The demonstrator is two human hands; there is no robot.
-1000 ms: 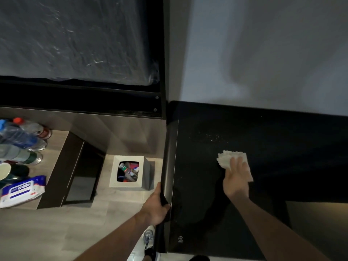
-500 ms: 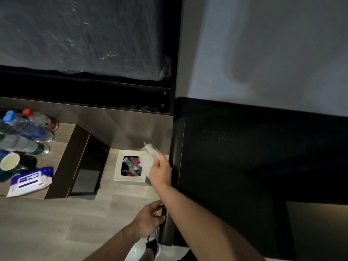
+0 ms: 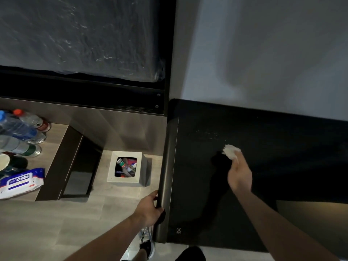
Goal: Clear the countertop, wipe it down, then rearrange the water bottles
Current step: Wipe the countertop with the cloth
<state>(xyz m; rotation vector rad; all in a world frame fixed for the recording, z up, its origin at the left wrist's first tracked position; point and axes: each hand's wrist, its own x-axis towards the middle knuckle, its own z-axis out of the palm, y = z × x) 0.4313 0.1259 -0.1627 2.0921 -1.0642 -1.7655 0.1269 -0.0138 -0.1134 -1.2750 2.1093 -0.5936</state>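
Observation:
The black glossy countertop fills the right half of the view. My right hand holds a crumpled white tissue over it, just below a patch of pale specks. My left hand grips the countertop's rounded left edge. Several water bottles with blue, red and green parts lie on a low wooden shelf at the far left.
A white square bin with rubbish inside stands on the wooden floor beside the countertop. A wet-wipes pack and a cup sit on the left shelf. A plastic-wrapped dark panel hangs above. My shoe shows below.
My right hand swung the tissue left over the bin half a second ago, and is now back over the countertop near the specks. My left hand stays on the countertop's left edge.

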